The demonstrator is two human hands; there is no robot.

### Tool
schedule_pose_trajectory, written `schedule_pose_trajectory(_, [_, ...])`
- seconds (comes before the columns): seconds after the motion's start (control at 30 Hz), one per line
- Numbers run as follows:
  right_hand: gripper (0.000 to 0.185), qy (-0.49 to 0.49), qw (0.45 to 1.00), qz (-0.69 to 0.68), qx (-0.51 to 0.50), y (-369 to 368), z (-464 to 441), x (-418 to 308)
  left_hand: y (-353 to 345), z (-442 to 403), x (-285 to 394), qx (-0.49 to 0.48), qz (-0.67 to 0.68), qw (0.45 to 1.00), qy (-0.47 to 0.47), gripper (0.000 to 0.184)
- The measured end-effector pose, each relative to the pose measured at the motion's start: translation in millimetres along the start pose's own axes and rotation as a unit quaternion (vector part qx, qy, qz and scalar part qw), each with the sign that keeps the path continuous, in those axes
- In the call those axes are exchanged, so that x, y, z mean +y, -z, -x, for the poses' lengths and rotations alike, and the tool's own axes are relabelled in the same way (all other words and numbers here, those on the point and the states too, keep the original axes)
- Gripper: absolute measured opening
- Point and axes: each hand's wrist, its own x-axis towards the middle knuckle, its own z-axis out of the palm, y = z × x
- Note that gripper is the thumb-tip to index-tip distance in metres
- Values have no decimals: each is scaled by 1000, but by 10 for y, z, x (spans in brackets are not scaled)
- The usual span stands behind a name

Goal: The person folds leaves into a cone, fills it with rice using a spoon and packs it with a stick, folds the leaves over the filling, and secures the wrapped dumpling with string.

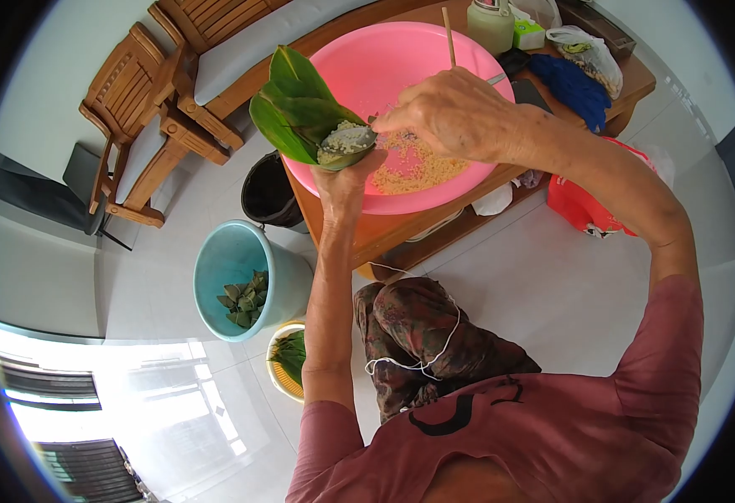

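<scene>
My left hand (344,178) is wrapped round the base of a cone of broad green leaves (300,109), held up at the left rim of a pink basin (480,180). Pale grains of rice (344,136) show at the cone's mouth. Beside it is my right hand (447,113), closed with its index finger stretched toward the grains. A metal spoon (496,79) appears to run under this hand, its handle end showing on the far side. A thin wooden chopstick (449,33) sticks up from behind the knuckles. Loose yellowish grains (422,172) lie in the basin.
The basin stands on a wooden table (367,230). Left of it are a dark bin (272,194), a blue bucket (216,314) holding wrapped leaf parcels, and a yellow basket (277,381) of leaves. A jar (490,29), bags and a blue cloth (573,88) crowd the table's right end.
</scene>
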Motion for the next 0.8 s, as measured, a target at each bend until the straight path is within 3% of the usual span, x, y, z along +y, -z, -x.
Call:
schedule_pose_trajectory(0.07, [25,-20,999,-32,-8,49,-14,22,-41,-15,45,6,19,1000,-14,33])
schedule_pose_trajectory(0.17, [23,-53,991,-101,68,54,16,158,-18,-51,8,0,23,999,-26,32])
schedule_pose_trajectory(0.27, [22,-138,967,-212,14,78,93,118,-9,-48,6,-1,28,999,-20,32])
schedule_pose_trajectory(0.37, [26,-222,965,-134,-32,182,127,138,5,-54,-24,-2,47,999,-27,34])
schedule_pose_trajectory(0.47, [30,-212,974,-30,-73,-399,268,552,-15,-55,46,-30,97,995,-1,38])
schedule_pose_trajectory(0.53, [31,-230,952,-30,-202,-595,247,482,-40,-60,88,-56,101,993,5,39])
schedule_pose_trajectory(0.63, [25,-186,950,-31,-250,-821,215,420,-31,-66,79,-66,112,991,15,38])
schedule_pose_trajectory(0.73, [21,-180,974,-83,-107,-627,126,382,11,-85,34,-60,90,994,16,32])
schedule_pose_trajectory(0.8, [23,-178,937,-300,-11,-456,70,247,-9,-78,21,-52,79,995,16,30])
